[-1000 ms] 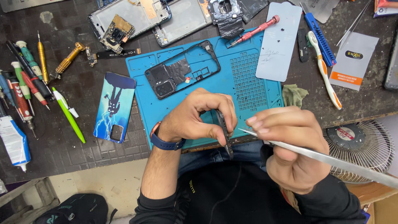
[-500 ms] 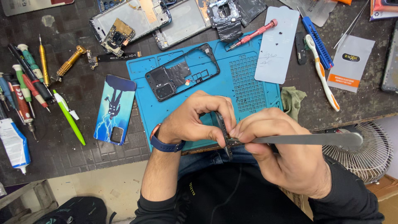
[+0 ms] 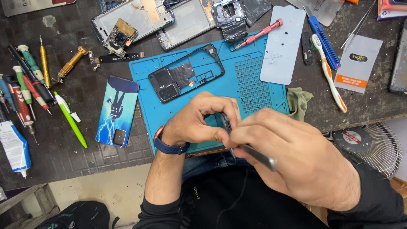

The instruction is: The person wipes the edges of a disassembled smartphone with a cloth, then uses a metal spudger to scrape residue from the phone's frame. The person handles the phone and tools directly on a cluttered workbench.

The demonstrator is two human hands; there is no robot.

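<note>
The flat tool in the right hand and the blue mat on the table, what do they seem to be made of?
The flat tool looks like bare metal: grey, thin, with a soft shine along its edge. The blue mat looks like matte rubber or silicone, judging by its moulded grid of small compartments and dull surface; which of the two is not certain.

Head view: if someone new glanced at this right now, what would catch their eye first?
Probably the two hands meeting at the near edge of the blue work mat: the left hand pinches a small dark part while the right hand presses a flat metal tool against it. Next, the bright blue phone case left of the mat, and the black phone frame lying on the mat beyond the hands.
</note>
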